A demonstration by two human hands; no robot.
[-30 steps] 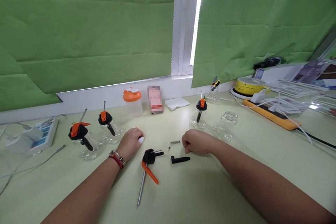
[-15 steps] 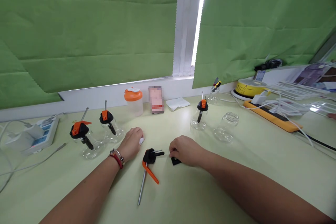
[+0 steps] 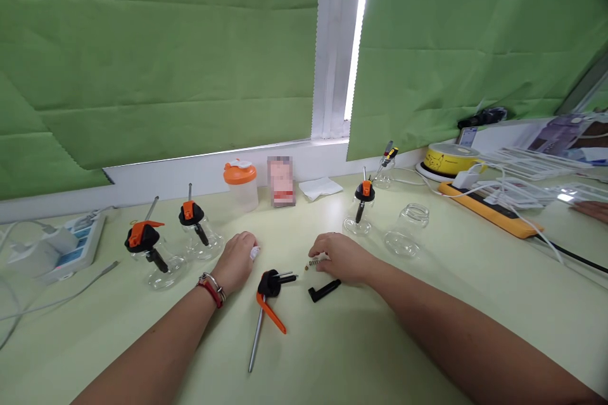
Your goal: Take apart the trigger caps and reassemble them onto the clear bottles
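My left hand (image 3: 239, 257) rests on the table, its fingers closed around a crumpled white tissue (image 3: 255, 253). My right hand (image 3: 342, 255) hovers low with curved fingers apart, around a small metal spring (image 3: 314, 262). A tiny brass-coloured piece (image 3: 306, 268) lies at the spring's left end. Just below this hand is a black L-shaped plastic piece (image 3: 325, 291). Between my hands lies a black spray-head cap (image 3: 270, 283) with an orange lever (image 3: 273, 314) and a metal tube (image 3: 256, 338).
Two glass bottles with black-and-orange tops (image 3: 143, 237) stand at left, another such bottle (image 3: 358, 221) at right beside an open glass jar (image 3: 407, 231). Behind are an orange-lidded cup (image 3: 240, 185) and white paper (image 3: 320, 188). Power strips (image 3: 489, 210) and cables flank the table. Another person's hand (image 3: 591, 210) shows at far right.
My right hand has shifted up and slightly right, off the black L-shaped piece, which is now uncovered. The spring and brass-coloured piece have come into view. My left hand stays put.
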